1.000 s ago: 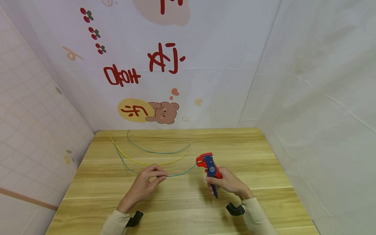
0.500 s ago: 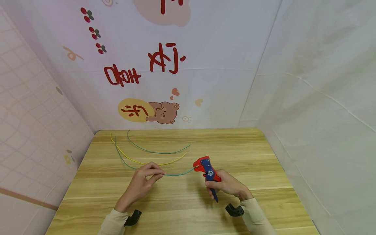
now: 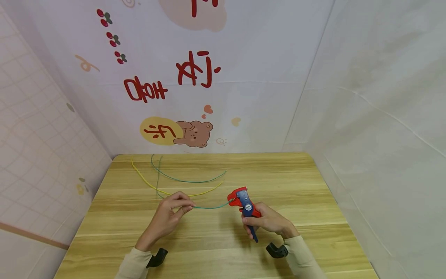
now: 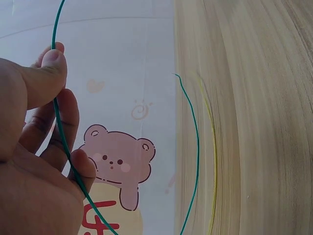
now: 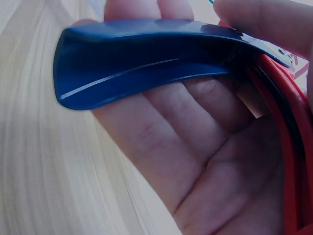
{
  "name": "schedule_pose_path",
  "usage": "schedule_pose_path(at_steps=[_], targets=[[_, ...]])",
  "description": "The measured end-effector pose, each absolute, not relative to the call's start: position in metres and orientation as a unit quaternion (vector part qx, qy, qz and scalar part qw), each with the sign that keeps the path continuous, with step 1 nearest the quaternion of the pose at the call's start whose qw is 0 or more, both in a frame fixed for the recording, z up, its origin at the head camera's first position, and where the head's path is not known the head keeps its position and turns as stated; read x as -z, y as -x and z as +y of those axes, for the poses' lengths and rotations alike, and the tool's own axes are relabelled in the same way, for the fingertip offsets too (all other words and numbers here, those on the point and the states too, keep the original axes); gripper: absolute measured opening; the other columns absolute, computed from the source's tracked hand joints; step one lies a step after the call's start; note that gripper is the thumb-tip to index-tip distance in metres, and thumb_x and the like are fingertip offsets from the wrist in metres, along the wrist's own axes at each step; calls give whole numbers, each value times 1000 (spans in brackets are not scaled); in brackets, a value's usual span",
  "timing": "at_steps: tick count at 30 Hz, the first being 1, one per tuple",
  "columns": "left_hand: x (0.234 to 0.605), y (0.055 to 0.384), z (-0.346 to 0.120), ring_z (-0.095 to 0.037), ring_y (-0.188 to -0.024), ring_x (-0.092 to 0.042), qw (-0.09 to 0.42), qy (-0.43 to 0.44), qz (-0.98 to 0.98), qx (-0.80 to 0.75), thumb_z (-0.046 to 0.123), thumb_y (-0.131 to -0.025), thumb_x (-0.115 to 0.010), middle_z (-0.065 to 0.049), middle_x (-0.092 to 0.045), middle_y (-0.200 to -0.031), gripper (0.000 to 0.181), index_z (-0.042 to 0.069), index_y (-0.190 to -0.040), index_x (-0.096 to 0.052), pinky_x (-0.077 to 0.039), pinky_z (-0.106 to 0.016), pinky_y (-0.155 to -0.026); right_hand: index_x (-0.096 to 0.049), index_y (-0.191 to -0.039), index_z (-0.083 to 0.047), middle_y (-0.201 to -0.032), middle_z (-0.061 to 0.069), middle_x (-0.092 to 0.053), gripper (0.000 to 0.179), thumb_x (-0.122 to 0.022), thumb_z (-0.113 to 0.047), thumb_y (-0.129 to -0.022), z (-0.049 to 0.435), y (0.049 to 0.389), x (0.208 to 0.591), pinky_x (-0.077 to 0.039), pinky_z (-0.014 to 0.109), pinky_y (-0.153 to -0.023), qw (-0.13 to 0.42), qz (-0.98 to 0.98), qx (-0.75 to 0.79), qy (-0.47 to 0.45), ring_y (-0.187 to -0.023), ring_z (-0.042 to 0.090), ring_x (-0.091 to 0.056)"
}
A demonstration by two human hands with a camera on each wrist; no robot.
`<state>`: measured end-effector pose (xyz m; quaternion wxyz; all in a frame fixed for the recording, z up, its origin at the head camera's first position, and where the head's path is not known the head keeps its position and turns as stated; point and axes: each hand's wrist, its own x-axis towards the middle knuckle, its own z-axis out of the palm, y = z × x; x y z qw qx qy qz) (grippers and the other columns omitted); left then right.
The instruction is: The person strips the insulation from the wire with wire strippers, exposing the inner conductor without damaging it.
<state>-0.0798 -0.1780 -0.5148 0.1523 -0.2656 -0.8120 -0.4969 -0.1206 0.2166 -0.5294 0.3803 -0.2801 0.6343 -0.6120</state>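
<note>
My left hand (image 3: 168, 215) pinches a green wire (image 3: 210, 208) between thumb and fingertips. In the left wrist view the same wire (image 4: 62, 139) runs down across the fingers. Its right end sits in the red jaws of a red and blue wire stripper (image 3: 245, 199). My right hand (image 3: 270, 221) grips that tool by its handles, head pointing up and left. Close up in the right wrist view, the blue handle (image 5: 142, 73) lies across the fingers and the red handle (image 5: 296, 152) against the palm side.
Behind the left hand a yellow wire (image 3: 205, 191) and another green wire (image 3: 195, 181) lie curved on the wooden table (image 3: 278, 174). A white printed sheet (image 3: 258, 116) stands upright along the back edge, with further white sheets at both sides.
The wire stripper has come left and slightly nearer to me, the wire end still in its jaws. My left hand has shifted a little left. The held wire's loose tail has swung right.
</note>
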Motion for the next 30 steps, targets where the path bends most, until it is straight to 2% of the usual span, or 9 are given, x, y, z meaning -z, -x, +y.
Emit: schedule_pose_path(at_steps=[9, 17, 24, 30], targets=[[515, 81, -177, -15, -91, -73, 155, 267, -812, 494, -5, -98, -81, -5, -78, -102, 25, 19, -103, -88, -56, -21, -78, -51, -119, 29, -90, 5, -71, 41, -57, -12, -118, 219, 121, 530, -68, 30, -72, 377, 629, 616, 287, -75, 13, -76], [515, 81, -178, -14, -91, -73, 147, 265, -814, 496, -5, -99, -80, -4, -78, -103, 25, 19, -103, -88, -57, -22, -77, -61, -112, 16, -87, 14, -69, 31, -60, -14, -118, 219, 120, 528, -68, 31, -71, 378, 624, 621, 288, -73, 13, -75], [516, 82, -178, -14, -90, -72, 142, 264, -814, 497, -6, -99, -80, -3, -77, -103, 24, 17, -103, -88, -57, -22, -76, -58, -115, 20, -88, 8, -69, 35, -61, -15, -118, 219, 120, 528, -67, 30, -70, 381, 620, 623, 285, -72, 13, -75], [516, 82, -178, -14, -90, -72, 140, 266, -815, 496, -4, -99, -80, -5, -77, -102, 25, 19, -103, -88, -58, -23, -77, -62, -113, 12, -86, 3, -71, 29, -61, -17, -117, 219, 120, 528, -68, 31, -68, 380, 622, 621, 289, -71, 13, -75]])
